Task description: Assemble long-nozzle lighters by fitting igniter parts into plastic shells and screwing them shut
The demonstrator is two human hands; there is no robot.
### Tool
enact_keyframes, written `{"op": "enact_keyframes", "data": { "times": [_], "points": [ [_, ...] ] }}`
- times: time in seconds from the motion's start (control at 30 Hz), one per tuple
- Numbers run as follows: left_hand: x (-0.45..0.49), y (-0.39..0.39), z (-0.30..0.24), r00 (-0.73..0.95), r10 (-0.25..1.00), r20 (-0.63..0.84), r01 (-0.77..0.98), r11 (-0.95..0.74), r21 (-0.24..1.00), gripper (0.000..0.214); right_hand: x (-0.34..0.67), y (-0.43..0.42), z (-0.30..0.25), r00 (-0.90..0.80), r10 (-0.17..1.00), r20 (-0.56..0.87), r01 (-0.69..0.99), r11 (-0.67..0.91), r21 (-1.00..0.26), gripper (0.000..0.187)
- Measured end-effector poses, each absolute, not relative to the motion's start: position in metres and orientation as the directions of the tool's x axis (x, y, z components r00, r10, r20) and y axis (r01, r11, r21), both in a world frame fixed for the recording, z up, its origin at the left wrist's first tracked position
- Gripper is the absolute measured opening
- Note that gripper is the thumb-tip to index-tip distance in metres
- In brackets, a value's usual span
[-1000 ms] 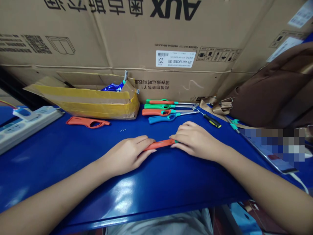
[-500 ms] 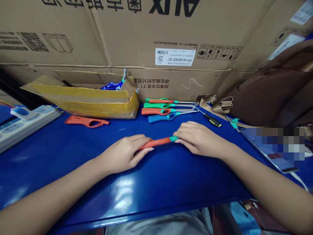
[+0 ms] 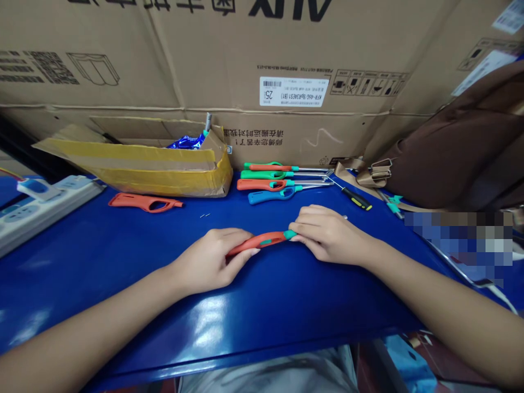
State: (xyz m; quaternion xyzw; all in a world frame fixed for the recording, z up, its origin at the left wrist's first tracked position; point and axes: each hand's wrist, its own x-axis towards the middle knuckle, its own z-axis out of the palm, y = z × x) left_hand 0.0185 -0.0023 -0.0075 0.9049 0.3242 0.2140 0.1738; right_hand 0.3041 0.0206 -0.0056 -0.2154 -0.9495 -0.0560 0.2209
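Observation:
An orange long-nosed gas lighter (image 3: 262, 240) with a green collar spans the gap between my hands, low over the blue table. My left hand (image 3: 210, 257) is closed round the handle end, thumb below and fingers above. At the other end my right hand (image 3: 323, 234) pinches around the green collar, hiding the metal nozzle. Beyond my hands several lighters in green, orange and blue lie side by side, the blue lighter (image 3: 270, 196) nearest. An orange handle shell (image 3: 137, 202) rests to the left, with two tiny metal pins (image 3: 205, 215) near it.
A taped carton (image 3: 164, 177) with a blue packet inside stands at the back left. A white power strip (image 3: 53, 207) lies at the left edge. On the right are a screwdriver (image 3: 357, 200), a brown bag (image 3: 454, 147) and a partly blurred phone (image 3: 454, 262).
The held lighter has rolled slightly, so its trigger opening and green trigger now show. Both hands keep their grip in nearly the same place.

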Motion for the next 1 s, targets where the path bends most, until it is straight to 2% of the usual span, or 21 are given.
{"op": "enact_keyframes", "data": {
  "times": [0.13,0.27,0.37,0.47,0.83,0.9,1.0],
  "points": [
    [0.018,-0.002,-0.009,0.747,0.631,0.207,0.560,-0.767,0.314,0.028,0.302,0.019,-0.006,-0.825,0.445,0.349,0.474,0.881,-0.003,0.024],
    [0.021,-0.002,-0.005,0.730,0.659,0.184,0.619,-0.750,0.231,0.036,0.306,0.018,0.006,-0.764,0.610,0.211,0.602,0.791,-0.110,0.014],
    [0.023,0.000,-0.003,0.696,0.691,0.196,0.640,-0.720,0.269,0.045,0.313,0.019,0.015,-0.692,0.703,0.164,0.689,0.711,-0.140,0.009],
    [0.020,0.006,-0.005,0.671,0.711,0.212,0.644,-0.700,0.309,0.047,0.320,0.023,0.018,-0.664,0.738,0.118,0.721,0.674,-0.158,0.010],
    [0.009,0.018,-0.014,0.627,0.733,0.262,0.602,-0.670,0.435,0.032,0.334,0.036,0.018,-0.615,0.788,-0.008,0.768,0.597,-0.232,0.015],
    [0.011,0.017,-0.014,0.620,0.740,0.262,0.608,-0.664,0.436,0.030,0.335,0.036,0.019,-0.618,0.786,-0.012,0.764,0.597,-0.244,0.022],
    [0.012,0.017,-0.015,0.621,0.730,0.283,0.599,-0.676,0.429,0.032,0.335,0.037,0.020,-0.558,0.829,0.034,0.806,0.552,-0.213,0.044]
  ]
}}
